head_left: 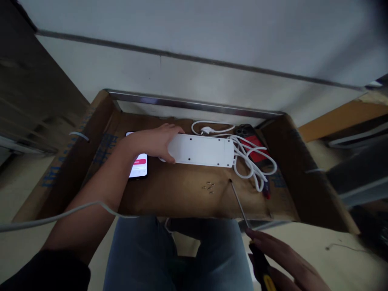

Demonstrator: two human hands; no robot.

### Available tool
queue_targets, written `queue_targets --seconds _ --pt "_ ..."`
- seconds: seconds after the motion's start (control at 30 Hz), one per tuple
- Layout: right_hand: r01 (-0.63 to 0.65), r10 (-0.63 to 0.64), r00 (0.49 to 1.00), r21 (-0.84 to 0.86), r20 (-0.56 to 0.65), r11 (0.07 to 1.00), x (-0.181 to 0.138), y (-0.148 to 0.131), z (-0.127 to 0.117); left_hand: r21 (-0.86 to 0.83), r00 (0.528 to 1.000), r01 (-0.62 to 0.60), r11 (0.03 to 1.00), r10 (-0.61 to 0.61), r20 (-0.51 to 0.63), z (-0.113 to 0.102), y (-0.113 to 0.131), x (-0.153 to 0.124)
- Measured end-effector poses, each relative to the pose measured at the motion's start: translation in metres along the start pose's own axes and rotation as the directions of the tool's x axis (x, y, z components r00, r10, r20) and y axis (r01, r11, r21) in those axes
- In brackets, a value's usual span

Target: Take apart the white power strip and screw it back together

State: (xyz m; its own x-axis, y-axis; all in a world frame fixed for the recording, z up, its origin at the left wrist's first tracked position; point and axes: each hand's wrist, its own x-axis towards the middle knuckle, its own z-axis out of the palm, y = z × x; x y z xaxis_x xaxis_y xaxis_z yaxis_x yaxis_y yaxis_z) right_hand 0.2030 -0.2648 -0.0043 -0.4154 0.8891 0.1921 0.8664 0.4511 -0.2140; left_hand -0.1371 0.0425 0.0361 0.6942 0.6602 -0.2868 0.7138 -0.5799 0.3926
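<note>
A white power strip (203, 150) lies in the cardboard tray, with several dark screw holes along the face turned up. My left hand (162, 141) is closed around its left end, thumb on the near side. Below the tray's front edge, my right hand (281, 258) holds a screwdriver (241, 206) by its black and yellow handle. The screwdriver's shaft points up and left, its tip over the cardboard near the strip's right end. Several small screws (209, 187) lie loose on the cardboard, left of the tip.
The strip's white cord (251, 161) is coiled at the right, its plug (207, 130) behind the strip. A black and red phone-like object (254, 147) lies under the coil. Beneath my left forearm is a lit phone (139, 166). Cardboard walls (318, 178) flank the tray.
</note>
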Motion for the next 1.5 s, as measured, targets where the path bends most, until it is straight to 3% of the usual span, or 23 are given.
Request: queue_targets --seconds 0.1,0.2,0.27,0.4,0.57,0.7,0.93,1.13,1.3,1.5 --pt "-0.053 0.049 0.997 -0.079 -0.056 0.995 -0.003 0.013 0.015 0.018 1.000 -0.004 1.000 0.004 -0.020 -0.002 0.002 0.000" --pt "-0.091 0.058 0.963 -0.113 -0.264 0.989 -0.002 0.026 0.038 0.053 0.996 -0.027 0.998 0.032 -0.089 -0.002 0.005 0.000" --pt "-0.095 0.056 0.949 -0.114 -0.311 0.989 -0.001 0.032 0.051 0.084 0.988 -0.040 0.996 0.052 -0.148 -0.001 0.007 0.001" --pt "-0.071 0.043 0.973 -0.117 -0.226 0.991 0.003 0.038 0.058 0.203 0.956 -0.058 0.977 0.113 -0.270 0.006 0.013 0.003" --pt "-0.067 0.057 0.996 -0.175 -0.062 0.982 0.014 0.055 0.040 0.409 0.912 -0.018 0.912 0.183 -0.367 0.014 0.025 0.001" --pt "-0.068 0.089 0.994 -0.254 0.071 0.965 0.025 0.069 0.030 0.447 0.926 -0.067 0.892 0.223 -0.305 0.012 0.031 -0.002" --pt "-0.008 0.062 0.983 -0.300 0.170 0.954 0.040 0.076 0.021 0.344 0.977 -0.064 0.937 0.130 -0.172 0.006 0.038 -0.008" --pt "0.055 0.008 0.987 -0.389 0.160 0.919 0.050 0.076 0.012 0.407 0.973 -0.077 0.910 0.157 -0.167 0.014 0.051 -0.011" --pt "0.086 -0.038 0.993 -0.469 0.111 0.879 0.058 0.074 0.008 0.272 0.995 -0.043 0.961 0.065 -0.071 0.018 0.054 -0.017" --pt "0.080 -0.054 0.996 -0.490 0.067 0.868 0.066 0.068 0.007 0.166 0.998 -0.057 0.984 0.061 -0.019 0.024 0.052 -0.015"
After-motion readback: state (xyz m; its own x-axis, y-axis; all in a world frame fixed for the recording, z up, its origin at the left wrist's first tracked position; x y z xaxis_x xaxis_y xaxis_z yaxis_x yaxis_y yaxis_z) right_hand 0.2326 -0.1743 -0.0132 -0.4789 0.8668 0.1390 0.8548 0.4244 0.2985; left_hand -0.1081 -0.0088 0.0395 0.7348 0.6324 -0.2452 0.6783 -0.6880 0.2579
